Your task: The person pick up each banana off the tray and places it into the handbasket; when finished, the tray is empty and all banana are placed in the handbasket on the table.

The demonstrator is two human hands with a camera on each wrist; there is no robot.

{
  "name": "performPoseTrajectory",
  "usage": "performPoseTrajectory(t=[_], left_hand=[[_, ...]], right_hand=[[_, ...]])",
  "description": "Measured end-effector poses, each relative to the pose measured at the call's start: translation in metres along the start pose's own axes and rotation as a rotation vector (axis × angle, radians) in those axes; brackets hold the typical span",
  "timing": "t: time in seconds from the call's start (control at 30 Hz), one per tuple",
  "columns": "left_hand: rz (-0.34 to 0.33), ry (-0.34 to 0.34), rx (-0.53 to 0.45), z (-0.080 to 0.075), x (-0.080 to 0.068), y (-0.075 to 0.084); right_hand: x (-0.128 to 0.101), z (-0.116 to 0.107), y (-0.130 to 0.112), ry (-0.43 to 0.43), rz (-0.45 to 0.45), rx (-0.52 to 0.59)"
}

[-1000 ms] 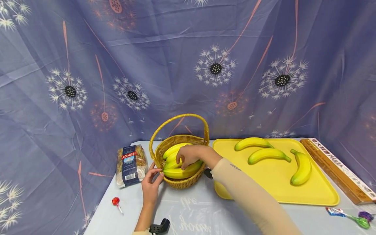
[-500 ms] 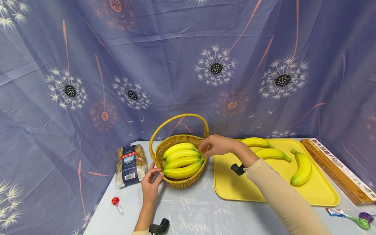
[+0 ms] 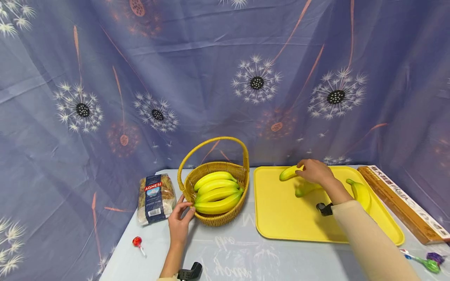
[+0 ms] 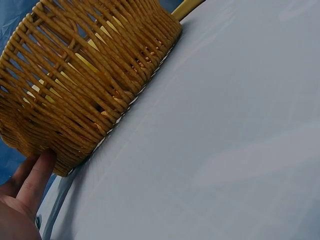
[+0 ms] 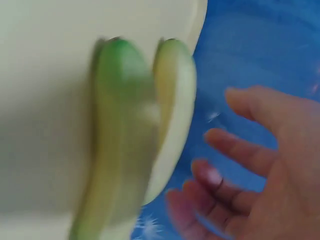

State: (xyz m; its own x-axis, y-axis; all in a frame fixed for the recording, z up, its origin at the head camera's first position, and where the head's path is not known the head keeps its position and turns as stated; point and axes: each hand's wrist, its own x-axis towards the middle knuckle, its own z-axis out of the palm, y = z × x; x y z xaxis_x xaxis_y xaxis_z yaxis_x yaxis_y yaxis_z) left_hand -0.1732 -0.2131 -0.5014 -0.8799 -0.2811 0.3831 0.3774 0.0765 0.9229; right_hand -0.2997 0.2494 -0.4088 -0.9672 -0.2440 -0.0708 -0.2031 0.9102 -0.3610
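Observation:
At the left side of the wicker basket (image 3: 214,221), my left hand (image 3: 179,226) holds its edge with thumb and fingers. In the left wrist view its fingers (image 4: 36,182) meet the woven wall. Several bananas (image 3: 216,193) lie side by side in the basket. My right hand (image 3: 316,171) is over the yellow tray (image 3: 281,222), fingers spread and apart from the bananas in the right wrist view. Below it are the back banana (image 3: 289,173) and the middle banana (image 3: 305,189), both partly hidden. A third banana (image 3: 361,194) lies to the right, partly behind the sleeve.
A pasta bag (image 3: 155,199) stands left of the basket, with a red lollipop (image 3: 137,242) in front. Along the tray's right side lies a long brown box (image 3: 404,207). More lollipops (image 3: 431,265) lie at the front right. A patterned cloth hangs behind.
My right hand has left the bananas in the basket and moved right, over the bananas at the tray's back. The left hand has stayed at the basket.

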Motion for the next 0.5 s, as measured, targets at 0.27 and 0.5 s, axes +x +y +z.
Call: performPoseTrajectory(t=[0.27,0.5], left_hand=[[-0.009,0.001,0.014,-0.001,0.001,-0.001],[-0.013,0.005,0.022,0.001,-0.001,-0.001]], right_hand=[[-0.015,0.019,0.031,-0.057,0.167,-0.054],[-0.025,0.039,0.024,-0.052,0.011,-0.109]])
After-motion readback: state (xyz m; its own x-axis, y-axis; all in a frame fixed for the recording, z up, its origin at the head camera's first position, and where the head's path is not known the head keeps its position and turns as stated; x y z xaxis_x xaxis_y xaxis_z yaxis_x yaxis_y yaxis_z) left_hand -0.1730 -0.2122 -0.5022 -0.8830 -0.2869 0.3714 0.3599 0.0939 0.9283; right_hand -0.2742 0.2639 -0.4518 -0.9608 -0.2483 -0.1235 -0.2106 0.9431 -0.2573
